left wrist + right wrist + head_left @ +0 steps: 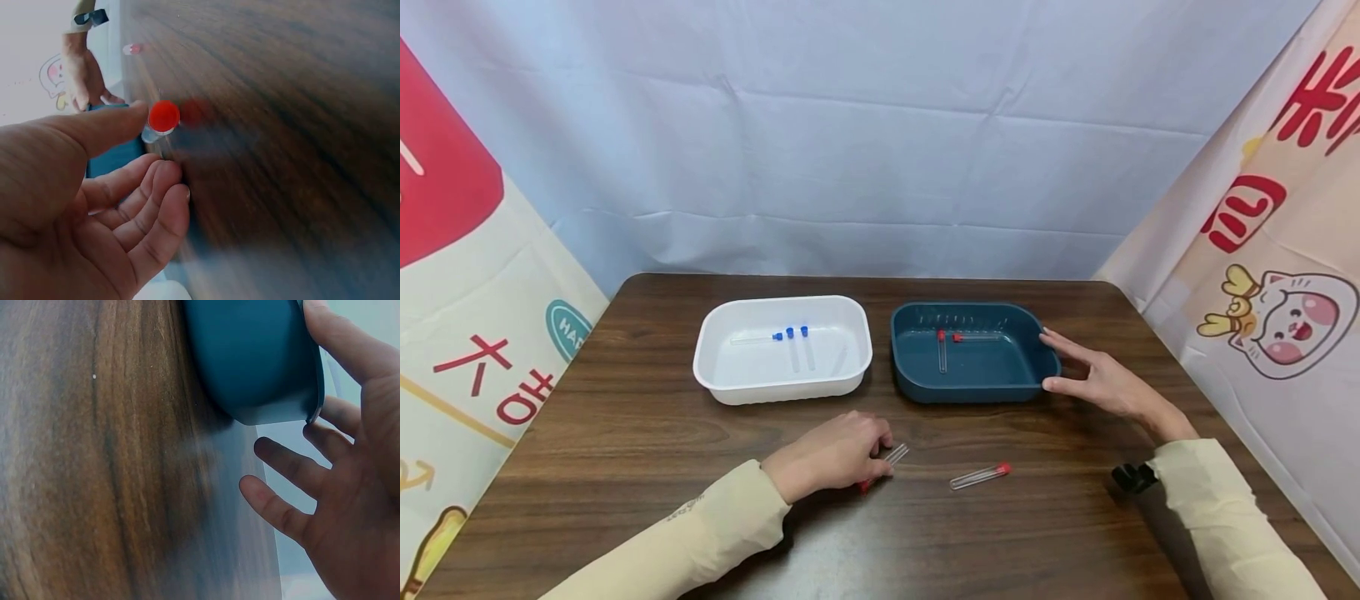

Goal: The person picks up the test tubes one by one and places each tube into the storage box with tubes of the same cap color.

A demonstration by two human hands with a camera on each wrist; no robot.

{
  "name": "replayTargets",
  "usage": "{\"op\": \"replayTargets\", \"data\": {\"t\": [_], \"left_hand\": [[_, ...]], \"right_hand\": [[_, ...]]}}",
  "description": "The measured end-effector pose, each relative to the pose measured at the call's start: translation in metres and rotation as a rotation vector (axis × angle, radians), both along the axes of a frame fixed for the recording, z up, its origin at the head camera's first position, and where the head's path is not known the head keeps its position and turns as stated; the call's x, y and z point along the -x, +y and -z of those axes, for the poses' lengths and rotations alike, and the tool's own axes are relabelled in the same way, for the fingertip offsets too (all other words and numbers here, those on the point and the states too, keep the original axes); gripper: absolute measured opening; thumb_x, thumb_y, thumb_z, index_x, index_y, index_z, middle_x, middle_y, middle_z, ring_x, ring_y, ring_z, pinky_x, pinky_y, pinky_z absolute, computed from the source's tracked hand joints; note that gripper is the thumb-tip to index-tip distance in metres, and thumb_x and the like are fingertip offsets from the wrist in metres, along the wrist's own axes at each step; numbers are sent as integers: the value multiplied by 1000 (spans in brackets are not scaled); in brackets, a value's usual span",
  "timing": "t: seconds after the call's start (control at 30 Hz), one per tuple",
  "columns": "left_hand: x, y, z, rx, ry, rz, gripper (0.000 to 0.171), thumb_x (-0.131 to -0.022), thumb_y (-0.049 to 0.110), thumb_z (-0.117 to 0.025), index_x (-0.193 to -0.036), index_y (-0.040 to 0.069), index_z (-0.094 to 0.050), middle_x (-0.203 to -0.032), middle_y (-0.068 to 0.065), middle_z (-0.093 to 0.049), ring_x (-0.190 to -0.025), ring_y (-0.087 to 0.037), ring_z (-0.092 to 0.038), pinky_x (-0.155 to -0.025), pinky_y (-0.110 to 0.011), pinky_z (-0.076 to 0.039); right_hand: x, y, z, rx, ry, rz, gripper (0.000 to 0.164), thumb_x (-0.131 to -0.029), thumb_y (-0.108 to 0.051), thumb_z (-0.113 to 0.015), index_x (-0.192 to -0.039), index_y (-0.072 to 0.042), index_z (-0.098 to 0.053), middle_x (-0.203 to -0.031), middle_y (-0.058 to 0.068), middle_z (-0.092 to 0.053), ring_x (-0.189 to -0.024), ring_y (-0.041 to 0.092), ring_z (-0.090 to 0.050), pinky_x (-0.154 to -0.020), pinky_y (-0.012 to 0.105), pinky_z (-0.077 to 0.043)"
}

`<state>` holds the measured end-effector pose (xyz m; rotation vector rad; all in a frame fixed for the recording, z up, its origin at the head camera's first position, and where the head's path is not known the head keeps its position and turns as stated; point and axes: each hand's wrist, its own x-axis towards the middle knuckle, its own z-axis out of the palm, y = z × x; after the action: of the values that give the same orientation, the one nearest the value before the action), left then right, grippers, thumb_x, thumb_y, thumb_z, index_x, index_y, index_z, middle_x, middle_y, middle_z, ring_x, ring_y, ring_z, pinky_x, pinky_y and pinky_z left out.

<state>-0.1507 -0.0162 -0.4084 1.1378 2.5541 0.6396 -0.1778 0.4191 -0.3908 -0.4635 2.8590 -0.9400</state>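
Observation:
On the table, a clear test tube with a red cap [164, 116] lies under my left hand [842, 450]. In the left wrist view the thumb tip is right beside the cap, and the bent fingers reach down to the table with a gap from the tube. My right hand [1101, 383] is at the right end of the dark teal tray [973, 393], fingers spread and fairly straight, thumb and fingertips at its rim. Inside that tray are two red-capped test tubes [942, 354]. Another red-capped test tube [977, 477] lies on the table between the hands.
A white tray [782, 392] stands left of the teal one and holds several blue-capped test tubes [808, 350]. Both trays sit toward the back of the wooden table [880, 558]. A pale curtain [865, 150] hangs behind, and printed cloths [1292, 275] flank both sides.

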Motion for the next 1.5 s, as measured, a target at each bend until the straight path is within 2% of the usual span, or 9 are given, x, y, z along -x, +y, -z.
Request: {"op": "replayTargets", "data": {"t": [0.1,0.17,0.27,0.57,0.77,1.1,1.3,1.37,1.5], "left_hand": [[-1,1,0,-42,-46,-27,14,-93,19,-80,-95,9,-71,-53,14,-54,-52,0,-53,-59,-20,-47],[-1,2,0,-65,-55,-49,12,-92,16,-79,-89,11,-69,-51,15,-52,-47,1,-51,-55,-19,-45],[-2,3,1,-84,-58,-85,15,-91,15,-80,-84,13,-67,-48,14,-51,-47,0,-51,-53,-19,-44],[-4,8,1,-106,-136,-224,20,-89,13,-82,-81,12,-64,-47,11,-56,-48,-4,-54,-54,-22,-46],[-8,11,1,-145,-250,-317,21,-90,11,-80,-84,8,-60,-52,2,-59,-39,-7,-54,-43,-24,-46],[-13,13,1,-180,-347,-415,22,-91,10,-80,-96,3,-59,-56,-6,-61,-40,-11,-56,-43,-26,-47],[-14,15,2,-169,-340,-437,26,-93,12,-78,-107,-2,-61,-56,-6,-63,-41,-14,-59,-44,-29,-49],[-13,15,1,-132,-279,-430,31,-93,17,-79,-111,-2,-62,-64,-5,-65,-50,-14,-61,-52,-31,-52],[-11,13,0,-20,-94,-391,42,-89,30,-82,-116,2,-66,-87,-4,-66,-73,-19,-62,-69,-39,-55]], "right_hand": [[0,0,0,0,2,0,78,-99,-24,-73,-163,-11,-32,-169,14,-24,-143,47,-41,-105,64,-42],[0,0,0,-1,3,0,77,-99,-25,-73,-163,-11,-32,-169,15,-24,-142,47,-41,-105,64,-42],[1,0,1,-1,1,1,77,-100,-25,-72,-164,-11,-31,-169,15,-24,-142,47,-42,-105,63,-43],[1,1,1,-2,5,4,77,-99,-25,-73,-164,-13,-32,-169,14,-25,-141,46,-43,-105,64,-42],[1,1,2,-9,2,8,78,-100,-28,-72,-164,-13,-31,-169,14,-25,-143,48,-40,-106,66,-39],[0,1,3,-9,-14,14,78,-101,-31,-70,-165,-14,-30,-168,16,-25,-143,49,-39,-107,67,-39],[0,0,3,-17,-23,26,78,-101,-32,-70,-165,-15,-29,-169,14,-25,-143,47,-40,-106,66,-40],[0,0,3,-14,-24,24,78,-101,-31,-70,-165,-15,-29,-169,15,-25,-143,47,-40,-106,65,-41],[-1,1,2,1,-22,12,78,-101,-28,-71,-165,-14,-29,-169,16,-24,-143,48,-40,-106,64,-41]]}}
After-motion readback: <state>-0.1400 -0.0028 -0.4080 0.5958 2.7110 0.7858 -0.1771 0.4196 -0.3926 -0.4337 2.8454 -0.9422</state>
